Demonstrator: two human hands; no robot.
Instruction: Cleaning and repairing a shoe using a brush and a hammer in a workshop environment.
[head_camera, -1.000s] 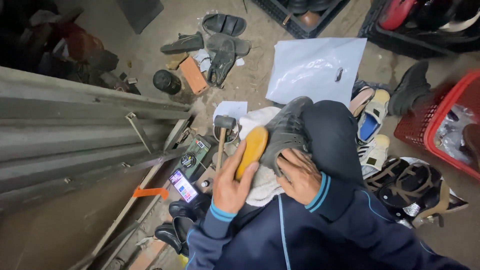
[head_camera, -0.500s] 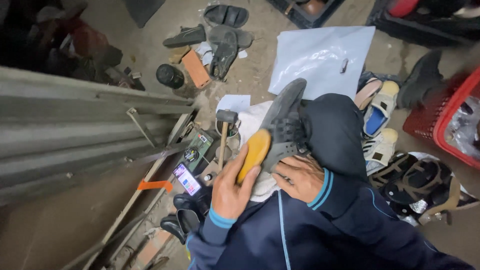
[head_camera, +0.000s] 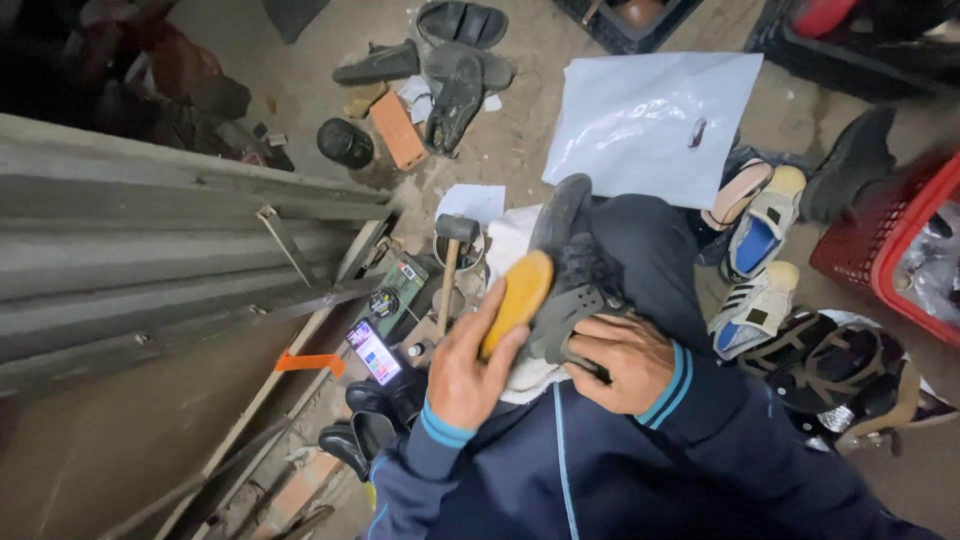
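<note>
A dark grey shoe (head_camera: 566, 262) lies on its side across my knee, over a white cloth (head_camera: 512, 240). An orange-yellow insole (head_camera: 516, 297) sticks out along its left side. My left hand (head_camera: 466, 372) grips the lower end of the insole, thumb pressed against it. My right hand (head_camera: 622, 362) holds the shoe's heel end from below right, fingers curled over its grey upper. Both arms wear dark blue sleeves with light blue cuffs.
A hammer (head_camera: 450, 262) rests over a small tin left of the shoe. A lit phone (head_camera: 373, 352) lies beside it. Corrugated metal sheets (head_camera: 160, 250) fill the left. A white plastic bag (head_camera: 648, 122), loose shoes (head_camera: 760, 232), black sandals (head_camera: 455, 70) and a red basket (head_camera: 900, 250) surround me.
The shoe has tilted more upright on my knee and my left hand has slid onto the insole's lower end. The view has shifted slightly.
</note>
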